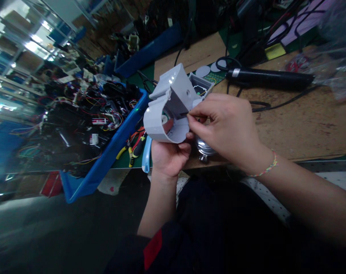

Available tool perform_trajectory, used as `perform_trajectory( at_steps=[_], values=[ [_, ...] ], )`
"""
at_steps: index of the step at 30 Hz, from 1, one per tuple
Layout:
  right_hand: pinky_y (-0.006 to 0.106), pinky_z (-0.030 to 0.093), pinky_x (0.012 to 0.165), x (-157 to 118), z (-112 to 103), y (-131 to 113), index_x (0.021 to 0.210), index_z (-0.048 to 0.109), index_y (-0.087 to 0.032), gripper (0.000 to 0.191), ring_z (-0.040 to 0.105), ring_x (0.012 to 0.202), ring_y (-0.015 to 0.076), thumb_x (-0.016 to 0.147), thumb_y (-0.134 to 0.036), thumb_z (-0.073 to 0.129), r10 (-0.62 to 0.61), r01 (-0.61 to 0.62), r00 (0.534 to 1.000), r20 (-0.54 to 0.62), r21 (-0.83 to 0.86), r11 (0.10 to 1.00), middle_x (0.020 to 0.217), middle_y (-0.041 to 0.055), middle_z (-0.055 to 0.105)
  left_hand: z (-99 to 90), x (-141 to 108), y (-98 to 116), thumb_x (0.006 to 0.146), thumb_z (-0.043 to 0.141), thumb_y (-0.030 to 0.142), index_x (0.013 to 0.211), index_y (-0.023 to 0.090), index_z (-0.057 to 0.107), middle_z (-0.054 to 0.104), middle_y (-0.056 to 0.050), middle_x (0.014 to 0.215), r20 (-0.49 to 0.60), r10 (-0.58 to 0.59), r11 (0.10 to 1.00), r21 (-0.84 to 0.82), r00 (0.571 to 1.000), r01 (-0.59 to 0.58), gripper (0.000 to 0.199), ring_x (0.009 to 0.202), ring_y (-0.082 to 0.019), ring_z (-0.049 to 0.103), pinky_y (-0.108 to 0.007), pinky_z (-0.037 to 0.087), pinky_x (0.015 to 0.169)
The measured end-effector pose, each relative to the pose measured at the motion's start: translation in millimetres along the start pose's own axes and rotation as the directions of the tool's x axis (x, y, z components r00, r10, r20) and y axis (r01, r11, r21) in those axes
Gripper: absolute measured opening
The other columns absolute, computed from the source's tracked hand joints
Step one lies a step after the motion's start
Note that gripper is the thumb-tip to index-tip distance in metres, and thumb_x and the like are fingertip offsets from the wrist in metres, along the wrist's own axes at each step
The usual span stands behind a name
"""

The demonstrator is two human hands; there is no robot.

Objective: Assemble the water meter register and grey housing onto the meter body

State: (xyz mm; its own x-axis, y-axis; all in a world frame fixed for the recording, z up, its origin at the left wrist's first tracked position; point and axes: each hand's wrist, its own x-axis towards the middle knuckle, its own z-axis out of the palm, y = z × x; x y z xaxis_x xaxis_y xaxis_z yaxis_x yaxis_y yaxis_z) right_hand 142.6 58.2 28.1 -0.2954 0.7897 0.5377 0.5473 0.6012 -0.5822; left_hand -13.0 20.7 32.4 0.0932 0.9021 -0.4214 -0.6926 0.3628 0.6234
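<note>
A glossy light-grey plastic housing point(158, 123) with a round open end is held up over the bench edge. My left hand point(170, 158) grips it from below, its fingers curled around the underside. At the housing's inner wall, my right hand point(224, 125) pinches thumb and forefinger together beside a small dark strip point(184, 114). Whether that strip is between the fingertips is hard to tell. Just under my right hand sits a shiny round metal part point(204, 148), partly covered. Behind the housing stands a grey box-shaped part point(203, 85) with something green inside.
A blue bin point(104, 152) heaped with wired black parts stands at left. Between it and my hands lie pliers point(131, 154) and a light-blue handled tool point(146, 154). A black cylindrical tool point(270, 78) with a cable rests at right, near clear plastic bags point(333, 64).
</note>
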Motion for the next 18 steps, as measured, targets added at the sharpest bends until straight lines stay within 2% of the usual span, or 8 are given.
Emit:
perform_trajectory(
  at_steps=[5,11,15,18],
  values=[
    [0.033,0.036,0.067,0,-1,-1,0.085,0.076,-0.019,0.014,0.063,0.082,0.0208,0.093,-0.023,0.065,0.010,-0.010,1.000,-0.012,0.012,1.000,0.086,0.0039,0.068,2.4,-2,1,0.104,0.037,0.036,0.110,0.017,0.066,0.069,-0.008,0.100,0.021,0.009,1.000,0.009,1.000,-0.009,0.036,0.065,-0.007,0.059,-0.007,0.041,0.043],
    [0.032,0.040,0.065,3,-9,-3,0.082,0.077,-0.019,0.010,0.064,0.073,0.0192,0.089,-0.024,0.072,0.088,-0.090,0.996,0.017,0.129,0.988,0.080,0.0037,0.072,8.6,-5,2,0.104,0.034,0.035,0.115,0.017,0.064,0.069,-0.008,0.095,-0.028,0.039,0.997,0.060,0.999,-0.037,0.036,0.062,-0.009,0.060,-0.011,0.041,0.040],
    [0.026,0.048,0.064,-2,-7,3,0.086,0.072,-0.017,0.005,0.069,0.071,0.0151,0.086,-0.021,0.074,0.159,-0.143,0.987,-0.023,0.337,0.931,0.080,0.0001,0.073,9.9,-5,1,0.102,0.037,0.033,0.123,0.018,0.062,0.070,-0.008,0.089,-0.046,0.099,0.986,0.139,0.994,-0.092,0.036,0.060,-0.012,0.062,-0.015,0.042,0.040],
    [0.023,0.053,0.063,-7,-2,12,0.103,0.064,-0.018,0.023,0.070,0.074,0.0149,0.083,-0.019,0.075,0.235,-0.194,0.972,-0.008,0.536,0.821,0.087,0.0002,0.072,9.8,-3,0,0.098,0.050,0.037,0.119,0.022,0.066,0.071,-0.005,0.085,-0.069,0.172,0.962,0.225,0.983,-0.153,0.031,0.062,-0.014,0.065,-0.018,0.047,0.044]
  ],
)
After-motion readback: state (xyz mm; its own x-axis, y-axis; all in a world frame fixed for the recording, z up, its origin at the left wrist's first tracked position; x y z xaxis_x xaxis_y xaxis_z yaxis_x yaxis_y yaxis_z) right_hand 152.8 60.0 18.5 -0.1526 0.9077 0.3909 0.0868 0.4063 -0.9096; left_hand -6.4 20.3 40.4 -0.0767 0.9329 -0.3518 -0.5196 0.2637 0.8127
